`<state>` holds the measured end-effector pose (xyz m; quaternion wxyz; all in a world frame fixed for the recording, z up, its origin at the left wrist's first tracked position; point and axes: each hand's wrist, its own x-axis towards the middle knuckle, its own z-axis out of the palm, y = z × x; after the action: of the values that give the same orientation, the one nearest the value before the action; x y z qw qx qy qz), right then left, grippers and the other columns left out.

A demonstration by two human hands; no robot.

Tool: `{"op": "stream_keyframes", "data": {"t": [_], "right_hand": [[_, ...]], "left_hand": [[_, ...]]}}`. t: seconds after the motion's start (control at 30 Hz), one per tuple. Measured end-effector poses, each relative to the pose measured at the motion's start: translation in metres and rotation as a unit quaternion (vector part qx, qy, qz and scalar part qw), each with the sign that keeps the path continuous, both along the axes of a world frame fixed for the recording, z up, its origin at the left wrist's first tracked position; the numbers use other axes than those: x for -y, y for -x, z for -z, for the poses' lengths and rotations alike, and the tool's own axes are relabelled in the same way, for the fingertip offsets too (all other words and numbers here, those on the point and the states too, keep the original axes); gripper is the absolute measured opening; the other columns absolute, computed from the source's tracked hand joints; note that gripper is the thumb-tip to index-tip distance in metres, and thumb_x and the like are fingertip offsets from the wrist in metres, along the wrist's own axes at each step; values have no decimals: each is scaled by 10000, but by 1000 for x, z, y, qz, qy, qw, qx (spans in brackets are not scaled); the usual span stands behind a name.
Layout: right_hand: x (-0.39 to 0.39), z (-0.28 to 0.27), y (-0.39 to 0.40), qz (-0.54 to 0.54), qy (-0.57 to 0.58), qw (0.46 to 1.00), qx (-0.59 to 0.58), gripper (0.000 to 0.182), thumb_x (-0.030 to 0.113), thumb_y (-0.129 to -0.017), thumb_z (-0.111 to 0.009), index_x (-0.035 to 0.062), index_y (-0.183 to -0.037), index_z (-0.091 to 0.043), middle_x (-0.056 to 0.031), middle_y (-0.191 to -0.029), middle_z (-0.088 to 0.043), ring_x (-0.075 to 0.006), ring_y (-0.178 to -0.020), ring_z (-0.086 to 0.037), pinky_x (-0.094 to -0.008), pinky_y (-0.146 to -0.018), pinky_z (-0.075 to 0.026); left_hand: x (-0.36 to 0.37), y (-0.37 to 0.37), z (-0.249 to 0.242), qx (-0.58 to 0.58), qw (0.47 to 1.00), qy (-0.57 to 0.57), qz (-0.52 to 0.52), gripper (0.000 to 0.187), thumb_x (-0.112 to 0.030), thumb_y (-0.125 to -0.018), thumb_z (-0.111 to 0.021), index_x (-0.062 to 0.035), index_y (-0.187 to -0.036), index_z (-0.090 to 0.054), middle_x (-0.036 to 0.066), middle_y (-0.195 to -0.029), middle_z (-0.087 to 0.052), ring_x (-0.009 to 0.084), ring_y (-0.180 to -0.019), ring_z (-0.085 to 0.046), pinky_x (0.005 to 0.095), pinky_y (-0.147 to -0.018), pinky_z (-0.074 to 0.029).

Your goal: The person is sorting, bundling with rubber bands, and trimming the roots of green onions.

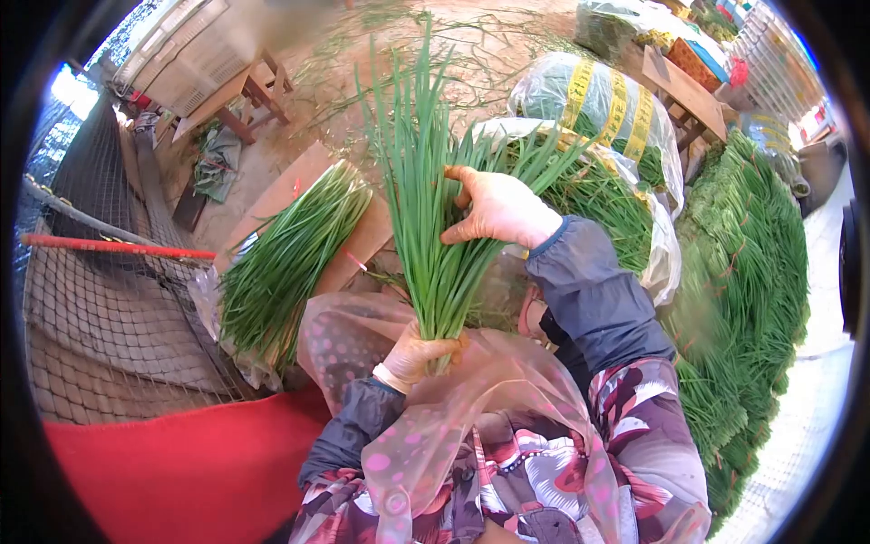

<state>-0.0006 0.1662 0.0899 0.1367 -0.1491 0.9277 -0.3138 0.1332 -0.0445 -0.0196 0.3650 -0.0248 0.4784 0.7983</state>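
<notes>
While fairly wide, right hand (497, 208) against green bunch (412, 218), left hand (413, 355) tight around it lower down.

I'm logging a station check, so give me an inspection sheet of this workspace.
Surface: flat brown board, partly under a pile of pale-ended green stalks.
Job's things: bunch of long green leaves, in hand.
Clutter: loose green scraps on the brown ground.
Hands: left hand grips the bunch's base; right hand, thumb and forefinger apart, at its leaves.
Cables: nothing seen for certain; grey tube-like strip at left unclear.
Surroundings: large green heap right; black netting and red fabric left.
</notes>
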Motion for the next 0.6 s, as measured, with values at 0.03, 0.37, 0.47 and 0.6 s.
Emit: {"op": "stream_keyframes", "data": {"t": [0.03, 0.37, 0.47, 0.6], "right_hand": [[0, 3, 0, -12, 10, 1000, -7, 854, 352, -622, -844, -40, -1290, -484, -113, -861, -664, -232, -802, -653, -336, -711, -507], [-4, 38, 4, 8, 174, 965, 196, 298, 211, -769, -730, -15, -953, -664, -75, -687, -632, -141, -526, -589, -285, -506, -482], [-3, 25, -18, 49, 210, 962, 168, 202, 173, -811, -705, -12, -864, -644, -42, -678, -607, -107, -505, -548, -259, -488, -467], [-16, 29, -36, 84, 311, 929, 179, 225, 225, -850, -685, 6, -869, -641, -58, -706, -630, -118, -520, -572, -262, -493, -475]], "left_hand": [[0, -1, 1, -6, 1000, 8, -2, 157, -27, -762, -682, -4, -911, -639, 78, -757, -633, 164, -636, -603, 285, -551, -477], [10, -5, 17, -19, 999, 32, -33, 266, 22, -729, -692, -12, -982, -619, 86, -816, -649, 171, -637, -610, 293, -564, -509], [10, -3, 17, 2, 994, 58, -87, 322, 38, -734, -685, -25, -1038, -596, 92, -832, -654, 177, -620, -617, 300, -544, -521], [10, -2, 14, 3, 994, 63, -85, 350, 51, -748, -673, -46, -1070, -576, 87, -842, -659, 167, -628, -620, 292, -549, -520]]}}
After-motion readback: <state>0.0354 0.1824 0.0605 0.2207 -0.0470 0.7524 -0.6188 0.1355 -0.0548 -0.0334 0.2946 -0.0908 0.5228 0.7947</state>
